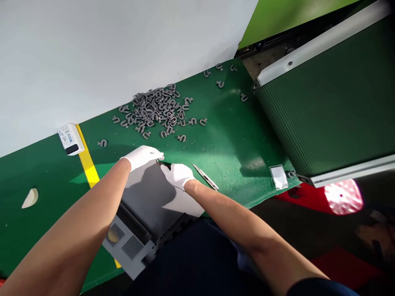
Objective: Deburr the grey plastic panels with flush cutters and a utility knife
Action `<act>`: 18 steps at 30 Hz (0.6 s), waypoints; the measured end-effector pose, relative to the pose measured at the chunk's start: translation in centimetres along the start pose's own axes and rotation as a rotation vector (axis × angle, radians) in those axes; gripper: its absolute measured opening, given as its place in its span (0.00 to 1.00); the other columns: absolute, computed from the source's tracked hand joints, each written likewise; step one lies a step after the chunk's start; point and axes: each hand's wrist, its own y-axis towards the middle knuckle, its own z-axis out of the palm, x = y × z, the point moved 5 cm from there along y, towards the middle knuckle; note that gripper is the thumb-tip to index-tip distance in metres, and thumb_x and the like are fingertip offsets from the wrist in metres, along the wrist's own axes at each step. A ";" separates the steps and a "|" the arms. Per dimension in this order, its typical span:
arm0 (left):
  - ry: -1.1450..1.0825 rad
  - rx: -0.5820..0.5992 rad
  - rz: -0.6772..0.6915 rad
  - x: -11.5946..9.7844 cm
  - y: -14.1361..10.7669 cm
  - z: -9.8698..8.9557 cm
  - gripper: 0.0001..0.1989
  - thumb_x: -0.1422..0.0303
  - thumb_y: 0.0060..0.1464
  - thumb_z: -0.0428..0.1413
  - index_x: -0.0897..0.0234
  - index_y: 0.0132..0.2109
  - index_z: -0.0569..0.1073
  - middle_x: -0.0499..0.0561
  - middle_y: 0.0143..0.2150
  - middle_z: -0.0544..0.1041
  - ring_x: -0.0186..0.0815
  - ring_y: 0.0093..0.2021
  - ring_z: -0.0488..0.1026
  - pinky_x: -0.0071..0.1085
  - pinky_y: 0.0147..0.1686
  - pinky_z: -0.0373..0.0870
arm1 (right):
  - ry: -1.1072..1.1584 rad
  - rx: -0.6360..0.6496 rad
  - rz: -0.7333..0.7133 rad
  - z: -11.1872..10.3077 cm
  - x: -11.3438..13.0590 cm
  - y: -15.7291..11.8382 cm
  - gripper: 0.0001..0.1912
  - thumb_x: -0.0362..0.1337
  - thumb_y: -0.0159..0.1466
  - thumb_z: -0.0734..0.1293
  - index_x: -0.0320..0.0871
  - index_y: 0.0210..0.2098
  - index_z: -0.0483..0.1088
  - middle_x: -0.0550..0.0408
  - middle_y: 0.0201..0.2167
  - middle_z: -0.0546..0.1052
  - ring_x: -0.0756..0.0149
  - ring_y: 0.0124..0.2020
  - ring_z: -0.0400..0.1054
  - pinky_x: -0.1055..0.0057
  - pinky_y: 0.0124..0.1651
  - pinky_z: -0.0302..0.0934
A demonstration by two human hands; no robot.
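Observation:
My left hand (142,157), in a white glove, is closed in a pinch at the far corner of a grey panel-like housing (148,187). What its fingertips hold is too small to make out. Close beside it my right hand (178,174), also gloved, has its thumb and fingers drawn together at the same edge. Something small and dark shows between the two hands. The housing lies on the green bench in front of my body, its perforated vents (132,247) towards me. To the right of my right hand lies a utility knife (205,177).
Beyond my hands is a heap of grey U-shaped clips (157,109), with several strewn around it on the green mat (222,123). A white labelled box (70,139) sits by the yellow tape (88,164). A ribbed conveyor belt (327,98) slopes at the right.

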 end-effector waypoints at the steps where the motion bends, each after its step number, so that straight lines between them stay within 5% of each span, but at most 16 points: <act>1: 0.002 -0.002 0.006 0.0 0.0 0.0 0.22 0.42 0.57 0.57 0.50 0.42 0.85 0.47 0.49 0.86 0.47 0.49 0.79 0.40 0.54 0.71 | -0.007 -0.003 -0.002 0.0 0.1 0.2 0.38 0.62 0.74 0.51 0.39 0.47 0.81 0.37 0.46 0.84 0.47 0.53 0.79 0.58 0.55 0.69; 18: -0.031 -0.013 0.026 0.2 0.6 0.5 0.20 0.45 0.57 0.57 0.53 0.37 0.84 0.48 0.39 0.84 0.44 0.39 0.75 0.36 0.40 0.66 | -0.145 -0.087 -0.072 0.4 -0.1 0.5 0.36 0.58 0.77 0.51 0.35 0.41 0.78 0.37 0.39 0.84 0.50 0.45 0.80 0.62 0.50 0.68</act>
